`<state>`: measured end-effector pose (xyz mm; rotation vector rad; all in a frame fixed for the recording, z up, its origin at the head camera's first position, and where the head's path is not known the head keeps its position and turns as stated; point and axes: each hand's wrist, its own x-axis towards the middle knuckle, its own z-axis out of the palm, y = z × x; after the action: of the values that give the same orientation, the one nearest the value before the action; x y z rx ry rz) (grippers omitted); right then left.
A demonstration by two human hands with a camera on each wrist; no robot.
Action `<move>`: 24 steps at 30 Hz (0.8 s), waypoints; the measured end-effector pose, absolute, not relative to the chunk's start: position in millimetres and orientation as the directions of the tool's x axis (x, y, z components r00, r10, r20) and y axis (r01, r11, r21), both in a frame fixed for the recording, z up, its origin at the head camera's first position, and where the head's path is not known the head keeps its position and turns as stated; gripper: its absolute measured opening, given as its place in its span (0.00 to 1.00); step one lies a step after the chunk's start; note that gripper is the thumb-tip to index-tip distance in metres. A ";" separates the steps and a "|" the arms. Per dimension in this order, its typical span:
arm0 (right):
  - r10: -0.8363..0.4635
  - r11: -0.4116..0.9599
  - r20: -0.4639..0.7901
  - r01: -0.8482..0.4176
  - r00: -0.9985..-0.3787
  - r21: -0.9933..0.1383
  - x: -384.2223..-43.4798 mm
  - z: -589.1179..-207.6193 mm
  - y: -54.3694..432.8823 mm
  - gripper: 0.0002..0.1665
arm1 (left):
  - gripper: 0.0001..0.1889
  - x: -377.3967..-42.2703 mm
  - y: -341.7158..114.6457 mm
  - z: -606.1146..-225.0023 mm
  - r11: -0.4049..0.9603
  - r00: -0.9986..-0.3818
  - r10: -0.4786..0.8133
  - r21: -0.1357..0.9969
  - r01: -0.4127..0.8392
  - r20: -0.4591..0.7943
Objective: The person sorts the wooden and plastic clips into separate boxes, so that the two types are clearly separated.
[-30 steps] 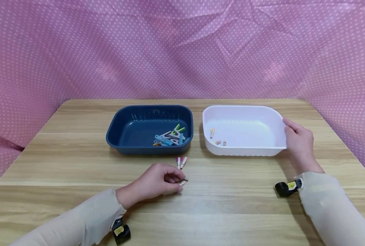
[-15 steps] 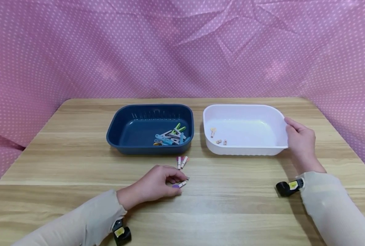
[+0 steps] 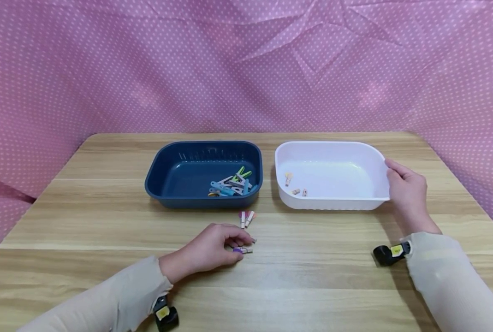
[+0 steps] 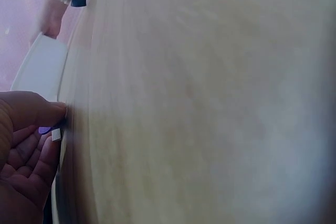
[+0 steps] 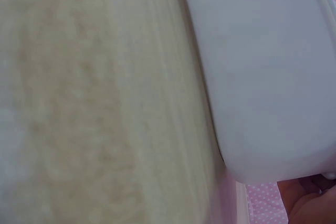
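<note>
Over the table front my left hand [image 3: 213,246] is low, thumb and fingers spread around two small wooden clothespins. Its thumb touches the purple-topped clothespin [image 3: 244,250]; the tip of another clothespin [image 3: 253,240] shows beside the index finger, the rest hidden. In the left wrist view the purple-topped clothespin [image 4: 56,133] shows between thumb and fingers. Just beyond lie two more clothespins, one magenta-topped [image 3: 242,220] and one orange-topped [image 3: 250,219]. My right hand [image 3: 408,193] grips the right end of a white plastic basin [image 3: 333,204], which holds 3 small wooden clothespins near its left front corner.
Left of the white basin stands a dark blue basin [image 3: 200,203] with several plastic clothespins [image 3: 231,186], blue, grey and green, piled in its right front corner. Both basins stand on a wooden table [image 3: 304,286] before a pink dotted cloth [image 3: 246,69].
The left thumb has drawn back slightly, and the purple-topped clothespin has turned to lie nearly crosswise, more of it showing. The right hand keeps its grip on the white basin.
</note>
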<state>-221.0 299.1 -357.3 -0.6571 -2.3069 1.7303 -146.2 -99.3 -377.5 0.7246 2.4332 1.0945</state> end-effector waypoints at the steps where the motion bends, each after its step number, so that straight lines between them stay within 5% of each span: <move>1: 0.449 0.224 -0.117 0.238 -0.886 -0.945 -220.9 -357.5 299.3 0.26 | 0.15 -146.4 -98.9 -378.0 0.564 -0.798 0.590 0.770 0.300 -0.121; 24: 0.447 0.247 -0.110 0.241 -0.888 -0.939 -220.5 -358.2 299.3 0.26 | 0.11 -142.7 -94.0 -382.5 0.504 -0.858 0.508 0.836 0.217 -0.083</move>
<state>-220.5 299.3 -358.2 -0.6516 -2.3321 1.7048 -142.7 -94.0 -382.5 0.6072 2.4330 1.2853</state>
